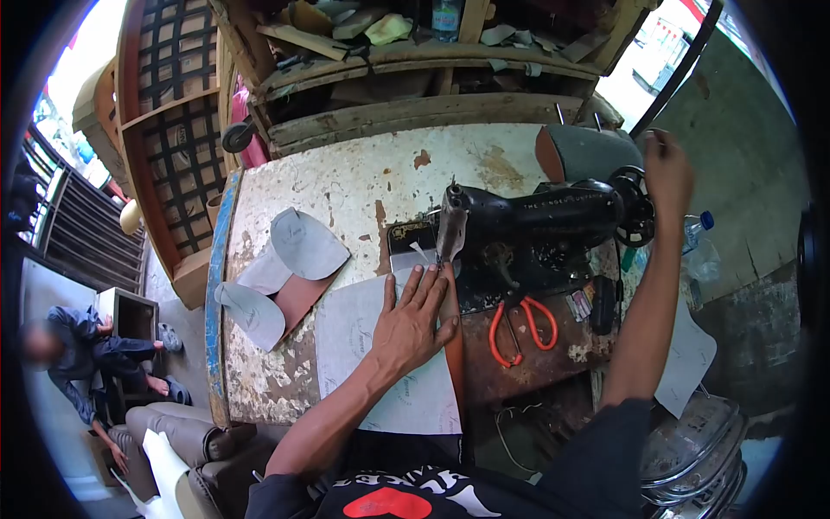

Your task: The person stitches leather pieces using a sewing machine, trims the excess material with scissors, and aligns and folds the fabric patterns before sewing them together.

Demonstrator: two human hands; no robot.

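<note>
My left hand [413, 320] lies flat, fingers spread, on a pale printed sheet [346, 333] with a brown edge strip [452, 337]. Its fingertips are close to the needle area of a black sewing machine [545, 212], where the sheet's far edge reaches. My right hand [670, 173] is raised beside the machine's handwheel [635, 208], its fingers curled; whether they touch the wheel or hold something is unclear. Scissors with orange handles [523, 333] lie in front of the machine. Left of the sheet are cut pieces [298, 246] with pale printed faces and a brown part.
A worn table [354, 177] with a blue edge carries everything. Behind it stands a wooden shelf [415, 65] with scraps. A grey roll-like piece [588, 154] sits behind the machine, a plastic bottle [694, 232] to the right. Another person [95, 355] sits at far left.
</note>
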